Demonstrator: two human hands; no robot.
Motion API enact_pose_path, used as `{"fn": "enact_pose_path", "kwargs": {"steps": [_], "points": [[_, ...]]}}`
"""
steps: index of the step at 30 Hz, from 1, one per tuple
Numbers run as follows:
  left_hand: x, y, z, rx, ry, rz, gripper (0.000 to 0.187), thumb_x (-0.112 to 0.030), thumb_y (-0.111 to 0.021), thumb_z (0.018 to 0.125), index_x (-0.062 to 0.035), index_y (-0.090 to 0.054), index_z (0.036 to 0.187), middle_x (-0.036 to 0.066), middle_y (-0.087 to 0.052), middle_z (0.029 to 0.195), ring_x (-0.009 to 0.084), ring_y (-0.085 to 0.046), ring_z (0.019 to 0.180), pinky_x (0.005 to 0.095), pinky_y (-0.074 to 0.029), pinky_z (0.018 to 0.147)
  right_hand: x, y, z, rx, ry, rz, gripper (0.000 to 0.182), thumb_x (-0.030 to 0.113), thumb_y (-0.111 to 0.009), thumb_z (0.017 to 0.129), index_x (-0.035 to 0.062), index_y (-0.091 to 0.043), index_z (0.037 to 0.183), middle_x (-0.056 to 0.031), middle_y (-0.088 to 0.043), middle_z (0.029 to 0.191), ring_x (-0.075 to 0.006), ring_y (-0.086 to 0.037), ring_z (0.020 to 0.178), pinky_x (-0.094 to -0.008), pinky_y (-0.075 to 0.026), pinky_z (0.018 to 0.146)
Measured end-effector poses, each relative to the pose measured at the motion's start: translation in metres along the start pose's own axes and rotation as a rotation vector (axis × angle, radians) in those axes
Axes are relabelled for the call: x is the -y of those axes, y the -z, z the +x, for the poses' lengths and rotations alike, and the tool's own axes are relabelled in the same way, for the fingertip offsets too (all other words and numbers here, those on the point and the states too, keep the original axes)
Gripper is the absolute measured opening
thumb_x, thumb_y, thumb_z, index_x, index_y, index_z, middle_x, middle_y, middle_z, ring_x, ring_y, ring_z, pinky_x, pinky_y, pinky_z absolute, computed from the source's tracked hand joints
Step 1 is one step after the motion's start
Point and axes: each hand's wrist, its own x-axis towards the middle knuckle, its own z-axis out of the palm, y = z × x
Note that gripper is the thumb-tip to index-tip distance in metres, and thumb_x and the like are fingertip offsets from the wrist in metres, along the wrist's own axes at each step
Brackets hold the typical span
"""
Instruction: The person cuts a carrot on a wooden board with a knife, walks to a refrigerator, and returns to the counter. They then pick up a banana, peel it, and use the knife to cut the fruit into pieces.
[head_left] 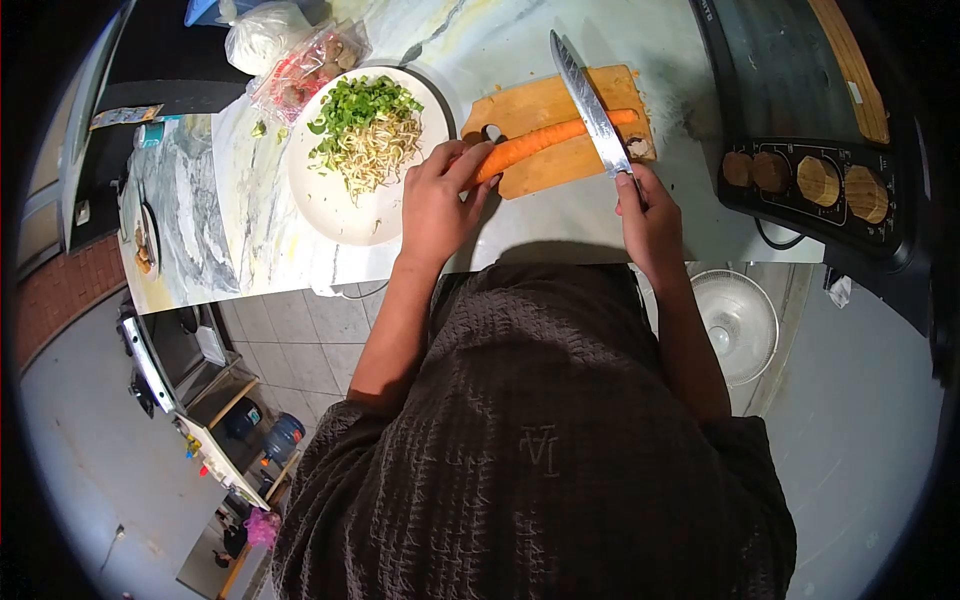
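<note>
A long orange carrot (540,141) lies slantwise over the wooden cutting board (540,105). My left hand (440,200) grips its thick left end, just past the board's left edge. In my right hand (651,220) is the handle of a kitchen knife (588,98). Its blade points away from me and crosses over the carrot near the thin right end. Left of the board stands a white plate (322,205) bearing chopped green leaves (362,103) and bean sprouts (370,160).
Behind the plate lie a plastic bag of brownish round pieces (325,62) and a white plastic bag (263,38). At right sits a black appliance with wooden knobs (818,182). A clear colander (738,325) is below the counter edge, right of my body.
</note>
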Motion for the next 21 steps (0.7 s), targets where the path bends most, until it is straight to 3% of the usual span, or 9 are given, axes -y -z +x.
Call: {"fn": "enact_pose_path", "kwargs": {"steps": [8, 10, 21], "points": [[-0.003, 0.005, -0.002, 0.101, 0.088, -0.104, 0.036, -0.019, -0.072, 0.088, -0.0076, -0.064, 0.122, 0.020, -0.059, 0.111, 0.0364, -0.062, 0.099, 0.0403, -0.051, 0.086, -0.007, -0.001, 0.003, -0.037, 0.039, 0.016, 0.026, 0.026, -0.057, 0.099, 0.0036, -0.064, 0.110, -0.0024, -0.058, 0.070, -0.0098, -0.053, 0.064, -0.0281, -0.045, 0.063], [0.004, -0.001, -0.002, -0.001, 0.079, -0.196, 0.042, -0.014, -0.073, 0.088, -0.0030, -0.060, 0.126, 0.018, -0.054, 0.115, 0.0297, -0.062, 0.101, 0.0374, -0.055, 0.082, -0.009, -0.001, 0.004, -0.036, 0.051, 0.031, 0.026, 0.026, -0.057, 0.099, 0.0035, -0.064, 0.109, -0.0017, -0.057, 0.070, -0.0093, -0.052, 0.064, -0.0279, -0.044, 0.062], [0.012, -0.021, -0.002, -0.199, 0.029, -0.142, 0.040, -0.004, -0.080, 0.077, 0.0003, -0.063, 0.113, 0.016, -0.056, 0.117, 0.0270, -0.063, 0.099, 0.0338, -0.056, 0.080, -0.006, 0.001, 0.004, -0.011, 0.068, 0.065, 0.024, 0.025, -0.058, 0.099, 0.0039, -0.064, 0.108, 0.0002, -0.056, 0.070, -0.0070, -0.050, 0.063, -0.0260, -0.043, 0.060]]}}
